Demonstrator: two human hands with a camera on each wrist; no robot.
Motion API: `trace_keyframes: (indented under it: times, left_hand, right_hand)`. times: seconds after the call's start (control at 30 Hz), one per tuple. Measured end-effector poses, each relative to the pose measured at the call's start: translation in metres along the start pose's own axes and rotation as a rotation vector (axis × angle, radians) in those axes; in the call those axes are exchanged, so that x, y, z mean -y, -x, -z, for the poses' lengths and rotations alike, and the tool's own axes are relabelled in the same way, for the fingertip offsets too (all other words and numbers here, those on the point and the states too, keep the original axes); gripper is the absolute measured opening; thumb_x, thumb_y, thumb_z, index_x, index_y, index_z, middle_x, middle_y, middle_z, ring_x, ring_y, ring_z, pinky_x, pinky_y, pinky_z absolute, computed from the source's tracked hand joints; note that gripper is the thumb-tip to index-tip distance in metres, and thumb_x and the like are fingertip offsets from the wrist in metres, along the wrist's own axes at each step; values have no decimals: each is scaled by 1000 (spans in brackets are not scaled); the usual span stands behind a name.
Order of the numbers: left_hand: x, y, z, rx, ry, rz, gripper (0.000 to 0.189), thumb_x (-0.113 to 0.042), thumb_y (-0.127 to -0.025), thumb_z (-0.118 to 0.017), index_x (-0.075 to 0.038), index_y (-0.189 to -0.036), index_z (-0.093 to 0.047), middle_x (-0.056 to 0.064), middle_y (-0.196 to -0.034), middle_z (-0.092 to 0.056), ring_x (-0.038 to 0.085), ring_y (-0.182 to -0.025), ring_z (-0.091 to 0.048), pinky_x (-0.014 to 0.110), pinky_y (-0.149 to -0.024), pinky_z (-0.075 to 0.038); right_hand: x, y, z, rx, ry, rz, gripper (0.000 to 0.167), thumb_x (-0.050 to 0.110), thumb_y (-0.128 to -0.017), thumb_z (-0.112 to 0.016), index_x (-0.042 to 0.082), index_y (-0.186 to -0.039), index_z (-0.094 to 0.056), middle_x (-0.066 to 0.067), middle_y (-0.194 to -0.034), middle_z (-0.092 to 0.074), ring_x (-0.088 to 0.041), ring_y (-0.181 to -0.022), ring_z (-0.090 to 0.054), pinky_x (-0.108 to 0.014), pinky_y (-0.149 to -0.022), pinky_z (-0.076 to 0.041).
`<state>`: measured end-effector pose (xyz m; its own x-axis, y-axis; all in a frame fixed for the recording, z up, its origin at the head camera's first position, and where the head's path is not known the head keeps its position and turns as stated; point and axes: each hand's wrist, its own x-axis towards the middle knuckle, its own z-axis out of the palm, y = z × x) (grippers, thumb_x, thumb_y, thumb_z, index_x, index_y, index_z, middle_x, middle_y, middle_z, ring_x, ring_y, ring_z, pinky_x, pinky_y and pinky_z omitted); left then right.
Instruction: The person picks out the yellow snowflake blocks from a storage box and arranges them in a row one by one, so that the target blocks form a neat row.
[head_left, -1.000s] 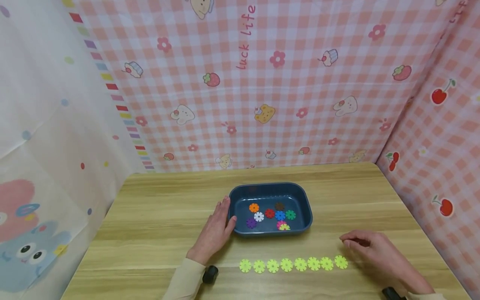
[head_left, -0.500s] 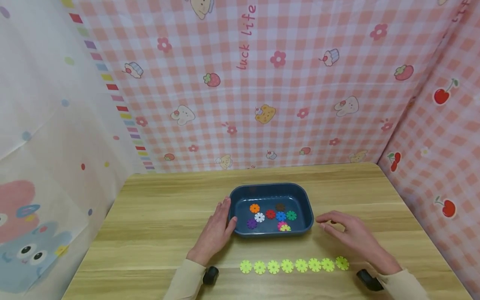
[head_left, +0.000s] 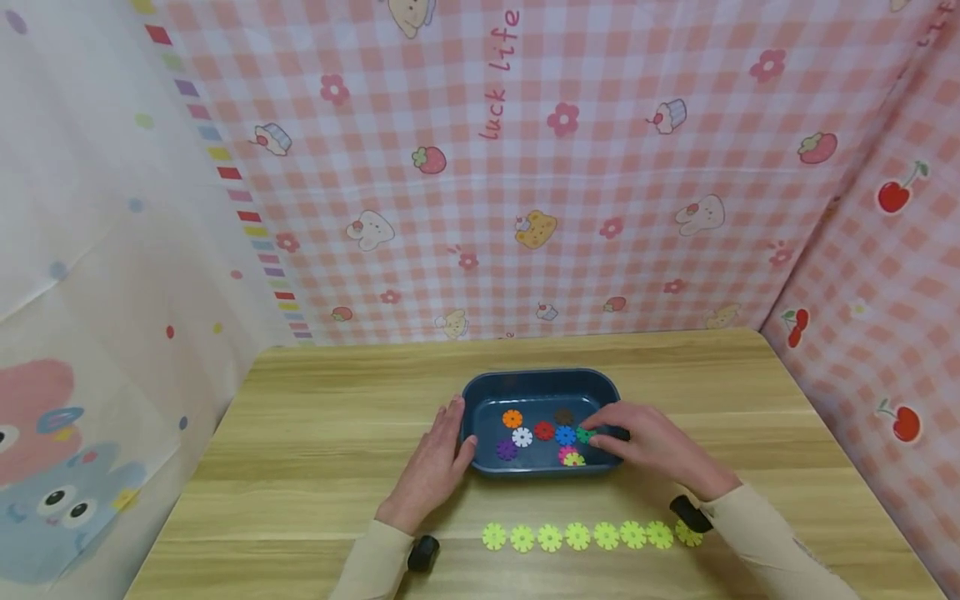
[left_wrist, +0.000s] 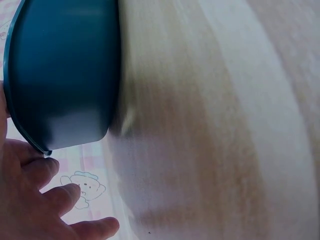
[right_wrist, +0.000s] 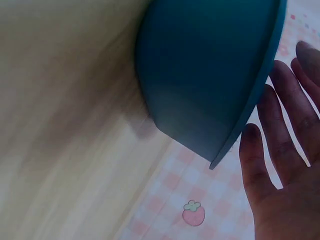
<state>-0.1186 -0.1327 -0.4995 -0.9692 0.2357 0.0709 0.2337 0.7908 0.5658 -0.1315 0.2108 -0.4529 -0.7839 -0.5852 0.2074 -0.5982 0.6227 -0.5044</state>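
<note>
Green disc (head_left: 583, 434): lies flat in the tray, at the right end of the middle row of discs, just right of the blue disc (head_left: 565, 434); partly covered by fingertips.
Right hand (head_left: 651, 446): reaches over the tray's right rim; fingertips (head_left: 594, 437) meet the green disc from its right side. Fingers look extended in the right wrist view; whether they already pinch the disc cannot be told.
Direction of grip: the disc lies to the left of the right hand, toward the tray's middle; the right hand is far nearer than the left.
Left hand (head_left: 432, 467): fingers straight, resting against the outside of the tray's left wall, holding nothing.
Tray (head_left: 480, 392): dark blue, rectangular, long axis running left to right, on the table (head_left: 322, 417).
Other discs in tray: orange (head_left: 512, 418), white (head_left: 522, 437), red (head_left: 543, 431), purple (head_left: 506, 450).
Yellow-green row (head_left: 577, 536): discs laid edge to edge along the table's near side, parallel to the tray.
</note>
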Motion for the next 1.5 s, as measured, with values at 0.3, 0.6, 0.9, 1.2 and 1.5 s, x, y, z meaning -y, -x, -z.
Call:
trace_keyframes:
  times: [0.3, 0.6, 0.9, 1.2, 1.5]
  left_hand:
    - [-1, 1, 0, 7, -1, 5, 67, -34, -110, -49, -4, -164, -24, 13, -170, -25, 36, -156, -23, 63, -119, -28]
    - [-1, 1, 0, 22, -6, 8, 67, -34, -110, -48, -3, -164, -23, 14, -170, -25, 36, -156, -23, 63, -119, -28]
    - [-1, 0, 1, 23, -1, 26, 68, -37, -110, -48, -6, -165, -22, 11, -171, -23, 34, -157, -21, 61, -120, -27]
    - [1, 0, -1, 23, -5, 16, 68, -35, -110, -49, -4, -165, -23, 13, -170, -24, 36, -156, -23, 63, -119, -28]
    - [-1, 0, 1, 21, -2, 22, 68, -36, -110, -49, -5, -165, -23, 12, -170, -24, 35, -156, -22, 62, -120, -28]
  right_hand:
    - [-4, -25, -6, 195, -4, -14, 21, 22, -102, -68, 10, -115, -78, 5, -107, -77, -8, -89, -68, -37, -82, -60]
    - [-5, -35, -15, 333, -56, -17, 33, 36, -108, -56, 10, -113, -77, 11, -82, -70, 0, -64, -54, -24, -66, -50]
    - [1, -43, -18, 386, -20, -87, 48, 48, -111, -42, 13, -95, -71, 12, -59, -36, -5, -50, -33, -25, -53, -27]
    - [-5, -55, -26, 344, -73, -35, 29, 29, -108, -58, 9, -116, -76, 6, -94, -71, -8, -79, -63, -33, -80, -55]
    - [-10, -62, -31, 355, -12, -38, 29, 17, -93, -79, 15, -122, -76, 2, -118, -67, -21, -111, -61, -47, -100, -52]
